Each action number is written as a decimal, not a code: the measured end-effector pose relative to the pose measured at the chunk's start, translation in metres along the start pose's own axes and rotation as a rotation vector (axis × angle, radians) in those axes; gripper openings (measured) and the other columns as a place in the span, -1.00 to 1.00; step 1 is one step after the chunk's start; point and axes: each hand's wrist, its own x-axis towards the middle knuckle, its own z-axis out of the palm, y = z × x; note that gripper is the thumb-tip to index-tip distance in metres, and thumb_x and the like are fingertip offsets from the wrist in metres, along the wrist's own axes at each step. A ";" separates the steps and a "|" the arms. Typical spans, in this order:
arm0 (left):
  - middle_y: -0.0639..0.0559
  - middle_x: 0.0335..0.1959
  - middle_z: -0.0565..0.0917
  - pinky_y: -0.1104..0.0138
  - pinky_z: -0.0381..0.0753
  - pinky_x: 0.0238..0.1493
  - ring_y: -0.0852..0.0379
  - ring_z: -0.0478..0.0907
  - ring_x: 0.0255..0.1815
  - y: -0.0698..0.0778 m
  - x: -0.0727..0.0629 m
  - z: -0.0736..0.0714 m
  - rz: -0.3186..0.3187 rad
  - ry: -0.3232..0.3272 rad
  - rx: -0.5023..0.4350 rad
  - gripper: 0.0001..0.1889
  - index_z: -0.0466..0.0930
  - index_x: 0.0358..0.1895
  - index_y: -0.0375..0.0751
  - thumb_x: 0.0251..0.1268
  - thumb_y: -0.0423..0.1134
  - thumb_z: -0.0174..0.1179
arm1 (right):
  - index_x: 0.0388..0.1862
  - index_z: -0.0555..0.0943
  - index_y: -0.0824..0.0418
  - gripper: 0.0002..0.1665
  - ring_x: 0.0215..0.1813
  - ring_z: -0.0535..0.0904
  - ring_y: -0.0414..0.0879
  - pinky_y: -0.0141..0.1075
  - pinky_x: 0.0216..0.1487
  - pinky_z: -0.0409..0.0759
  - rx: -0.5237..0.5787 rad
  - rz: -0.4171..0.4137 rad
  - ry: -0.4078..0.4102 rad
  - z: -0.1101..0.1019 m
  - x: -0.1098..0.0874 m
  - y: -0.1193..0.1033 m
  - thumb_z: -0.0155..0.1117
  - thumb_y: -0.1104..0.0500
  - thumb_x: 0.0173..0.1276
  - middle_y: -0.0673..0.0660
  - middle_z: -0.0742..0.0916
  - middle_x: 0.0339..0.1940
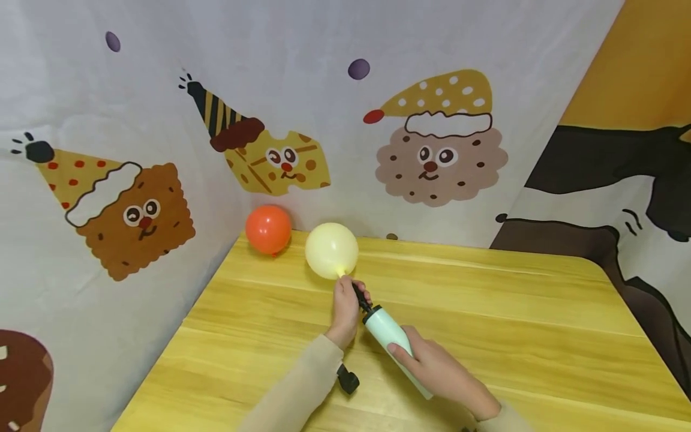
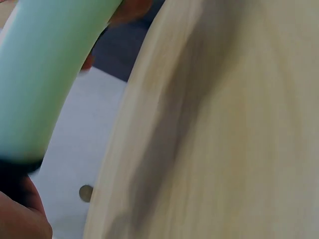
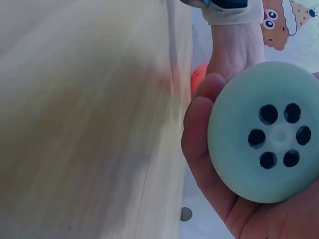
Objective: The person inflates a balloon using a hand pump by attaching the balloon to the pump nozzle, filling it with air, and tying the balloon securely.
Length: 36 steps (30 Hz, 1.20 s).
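In the head view a pale yellow balloon (image 1: 332, 250), round and inflated, sits at the tip of a hand pump (image 1: 390, 331). My left hand (image 1: 346, 306) pinches the balloon's neck against the pump's black nozzle (image 1: 360, 296). The pump's mint-green barrel slants down toward me, and my right hand (image 1: 432, 363) grips it with fingers wrapped round. The right wrist view looks straight at the barrel's round end (image 3: 281, 132), which has several holes. Part of my left hand (image 2: 22, 214) shows by the black collar in the left wrist view.
A red-orange inflated balloon (image 1: 268, 230) rests at the table's back left corner, left of the yellow one. The wood-grain table (image 1: 513, 312) meets a white cloth backdrop (image 1: 302, 48) printed with cartoon biscuits. A black strap piece (image 1: 348, 380) hangs by my left wrist.
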 end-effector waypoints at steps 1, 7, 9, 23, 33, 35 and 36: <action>0.03 -0.45 0.51 0.39 0.62 -0.42 0.20 0.50 -0.53 -0.002 -0.001 0.001 -0.005 0.002 -0.001 -0.63 0.37 -0.21 -0.25 0.75 -0.17 -0.39 | 0.43 0.33 0.36 -0.29 -0.43 0.54 -0.22 -0.30 -0.49 0.55 0.005 0.002 0.000 0.001 0.002 0.000 -0.03 -0.20 0.68 0.07 0.66 -0.27; 0.05 -0.49 0.49 0.39 0.59 -0.44 0.19 0.47 -0.55 0.000 0.002 0.000 0.021 0.005 0.002 -0.60 0.37 -0.25 -0.21 0.76 -0.13 -0.39 | 0.43 0.32 0.36 -0.29 -0.44 0.55 -0.19 -0.28 -0.50 0.55 0.031 0.013 0.002 0.004 0.008 -0.003 -0.03 -0.20 0.68 0.07 0.65 -0.29; 0.05 -0.52 0.48 0.38 0.59 -0.46 0.19 0.46 -0.57 0.005 0.007 0.000 0.049 -0.009 -0.004 -0.59 0.37 -0.29 -0.18 0.76 -0.15 -0.40 | 0.43 0.32 0.35 -0.29 -0.41 0.56 -0.18 -0.28 -0.48 0.57 0.037 0.022 0.016 0.003 0.007 -0.004 -0.02 -0.20 0.68 0.08 0.66 -0.28; 0.04 -0.51 0.49 0.40 0.57 -0.51 0.20 0.46 -0.58 0.018 0.024 -0.013 0.050 0.049 -0.050 -0.60 0.37 -0.29 -0.24 0.72 -0.21 -0.41 | 0.44 0.37 0.26 -0.34 -0.31 0.56 -0.23 -0.29 -0.35 0.57 -0.003 0.038 -0.013 -0.008 -0.023 0.004 0.03 -0.19 0.66 0.04 0.69 -0.16; 0.06 -0.50 0.50 0.39 0.60 -0.48 0.21 0.49 -0.57 -0.004 0.002 -0.007 0.012 0.035 -0.013 -0.60 0.38 -0.25 -0.25 0.74 -0.15 -0.38 | 0.39 0.35 0.38 -0.28 -0.39 0.57 -0.19 -0.28 -0.45 0.57 0.024 0.028 -0.004 0.008 0.003 -0.001 0.00 -0.22 0.66 0.09 0.68 -0.25; 0.06 -0.51 0.50 0.39 0.60 -0.46 0.21 0.49 -0.56 -0.005 0.001 -0.007 0.010 0.034 -0.012 -0.60 0.37 -0.24 -0.25 0.75 -0.13 -0.37 | 0.40 0.34 0.41 -0.25 -0.42 0.57 -0.18 -0.28 -0.49 0.58 0.041 0.022 -0.008 0.009 0.010 -0.003 -0.01 -0.22 0.67 0.09 0.67 -0.29; 0.07 -0.51 0.50 0.39 0.60 -0.46 0.21 0.49 -0.56 -0.005 0.001 -0.007 0.011 0.036 -0.008 -0.61 0.37 -0.24 -0.25 0.75 -0.12 -0.36 | 0.39 0.33 0.42 -0.25 -0.44 0.57 -0.19 -0.28 -0.51 0.57 0.043 0.016 -0.011 0.009 0.012 -0.004 -0.02 -0.22 0.67 0.08 0.66 -0.30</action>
